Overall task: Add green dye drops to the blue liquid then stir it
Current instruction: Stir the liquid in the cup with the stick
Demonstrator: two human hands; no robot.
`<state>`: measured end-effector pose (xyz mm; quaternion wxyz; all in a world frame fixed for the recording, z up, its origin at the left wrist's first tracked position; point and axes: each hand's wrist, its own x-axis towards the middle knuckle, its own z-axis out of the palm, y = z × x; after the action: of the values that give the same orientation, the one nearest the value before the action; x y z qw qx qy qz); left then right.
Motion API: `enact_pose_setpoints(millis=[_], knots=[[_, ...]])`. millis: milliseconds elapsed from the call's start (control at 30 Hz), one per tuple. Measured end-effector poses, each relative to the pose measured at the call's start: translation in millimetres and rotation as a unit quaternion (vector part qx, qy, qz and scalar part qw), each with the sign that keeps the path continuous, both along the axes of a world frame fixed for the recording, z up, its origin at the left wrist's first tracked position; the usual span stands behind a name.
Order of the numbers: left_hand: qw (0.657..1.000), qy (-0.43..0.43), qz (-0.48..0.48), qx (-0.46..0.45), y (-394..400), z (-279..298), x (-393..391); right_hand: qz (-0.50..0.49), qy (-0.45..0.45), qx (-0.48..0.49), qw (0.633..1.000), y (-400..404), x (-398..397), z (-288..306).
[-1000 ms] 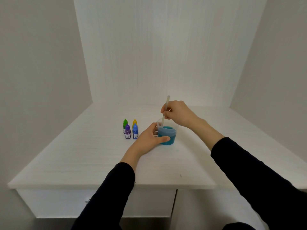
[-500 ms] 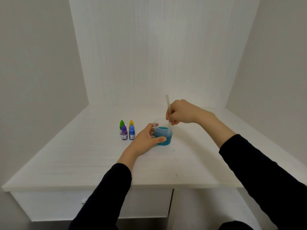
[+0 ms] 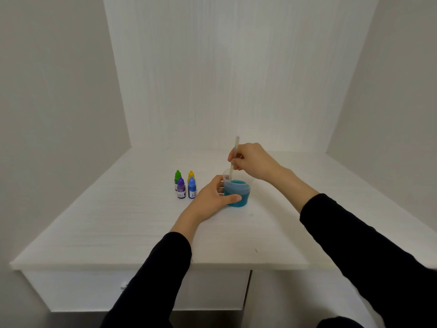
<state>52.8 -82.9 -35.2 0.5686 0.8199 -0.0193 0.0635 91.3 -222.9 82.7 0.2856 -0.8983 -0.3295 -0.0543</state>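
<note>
Nearby, four dye bottles (image 3: 185, 185) stand left of the held cup (image 3: 237, 192).

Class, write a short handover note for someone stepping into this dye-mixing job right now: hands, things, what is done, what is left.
Left hand grips the cup of blue-green liquid on the table.
Right hand pinches the stir stick, its lower end in the cup.
Green dye bottle stands capped with three others, left of the cup.
Done, apparently: drops added.
Left: finish stirring, put the stick down.
</note>
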Motion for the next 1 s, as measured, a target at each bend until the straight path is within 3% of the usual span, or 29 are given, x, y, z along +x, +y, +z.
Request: enact_pose_setpoints(millis=[433,600,800,1000], knots=[[1.000,-0.006,-0.001,0.003,-1,2,-3,-0.035,0.013,-0.137,0.990,-30,2,19],[1.000,-0.008,-0.001,0.000,-1,3,-4,0.026,0.092,-0.107,0.990,-20,-8,27],[1.000,-0.007,0.003,0.000,-2,2,-3,0.075,0.083,-0.082,0.990,5,-10,23],[1.000,-0.002,0.002,0.002,-1,3,-4,0.037,0.021,-0.052,0.998,7,4,15]])
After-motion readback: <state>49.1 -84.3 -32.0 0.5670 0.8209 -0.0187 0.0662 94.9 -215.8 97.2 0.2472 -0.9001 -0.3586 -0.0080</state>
